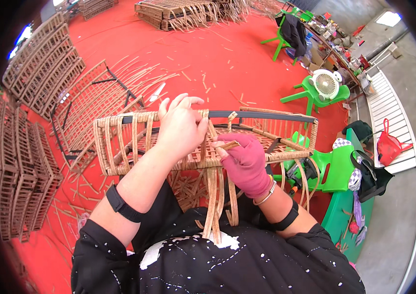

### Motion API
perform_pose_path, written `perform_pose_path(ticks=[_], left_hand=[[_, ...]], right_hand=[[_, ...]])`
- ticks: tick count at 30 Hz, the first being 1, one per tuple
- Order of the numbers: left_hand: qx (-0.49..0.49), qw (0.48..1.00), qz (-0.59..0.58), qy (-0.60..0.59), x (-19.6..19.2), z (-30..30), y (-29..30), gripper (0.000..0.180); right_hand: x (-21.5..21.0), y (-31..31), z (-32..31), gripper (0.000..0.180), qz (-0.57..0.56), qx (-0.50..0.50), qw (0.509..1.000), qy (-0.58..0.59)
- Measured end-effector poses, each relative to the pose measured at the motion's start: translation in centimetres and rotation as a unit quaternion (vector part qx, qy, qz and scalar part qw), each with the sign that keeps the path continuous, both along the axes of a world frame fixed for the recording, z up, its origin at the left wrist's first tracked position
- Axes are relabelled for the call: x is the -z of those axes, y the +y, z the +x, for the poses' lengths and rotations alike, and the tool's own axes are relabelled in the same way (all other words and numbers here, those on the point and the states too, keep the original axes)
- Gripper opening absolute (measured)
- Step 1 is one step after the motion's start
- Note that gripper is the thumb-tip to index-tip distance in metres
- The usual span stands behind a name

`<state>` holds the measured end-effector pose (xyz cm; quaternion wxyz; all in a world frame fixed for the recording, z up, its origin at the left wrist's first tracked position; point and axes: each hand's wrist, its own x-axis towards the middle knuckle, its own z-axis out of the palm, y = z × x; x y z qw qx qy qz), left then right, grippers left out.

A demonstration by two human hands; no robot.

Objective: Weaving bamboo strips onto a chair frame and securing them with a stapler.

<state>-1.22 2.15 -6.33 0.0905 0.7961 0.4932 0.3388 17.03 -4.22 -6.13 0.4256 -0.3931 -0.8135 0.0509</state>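
- While the half-woven rattan frame (119,142) lies crosswise in front of the person, its long axis runs left to right, with the dark metal top rail (262,115) bare on the right part and wrapped in cane on the left.
- Left hand (181,128), bare, lies flat over the frame near its middle, fingers spread toward the far rail; it presses on the weave rather than closing round anything, so it reads as open and bracing.
- Right hand (246,159), in a magenta glove, sits just right of the left hand against the near edge of the frame, its fingers pinched on the end of a flat rattan strip (228,145).
- That strip end points left toward the bare hand, and the two hands are close together, almost touching, at the frame's centre.
- More loose strips (214,206) hang from the near edge of the frame straight down toward the person's lap, so their long axis runs at right angles to the frame's.
- Measured from the frame, the gloved hand is nearer to the hanging strips; the bare hand is nearer to the far rail.
- Left of the frame, finished woven panels (36,68) lie on the red floor mat (208,54); right of it stands a green plastic chair (338,169).
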Motion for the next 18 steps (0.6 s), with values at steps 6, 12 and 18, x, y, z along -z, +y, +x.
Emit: perform_pose_path(ticks=[6,12,18], left_hand=[[0.006,1.0,0.007,0.004,-0.5,0.0,-0.1,0.02],[0.005,1.0,0.018,-0.006,-0.7,0.1,0.4,0.023],[0.01,0.999,-0.033,0.008,-2.4,0.1,0.8,0.018]], right_hand=[[-3.2,4.7,0.7,0.01,0.08,0.049,0.996,0.002],[-3.8,13.4,0.0,0.018,0.079,0.1,0.98,-0.152],[-1.7,16.1,-0.4,0.027,-0.093,0.094,0.945,-0.299]])
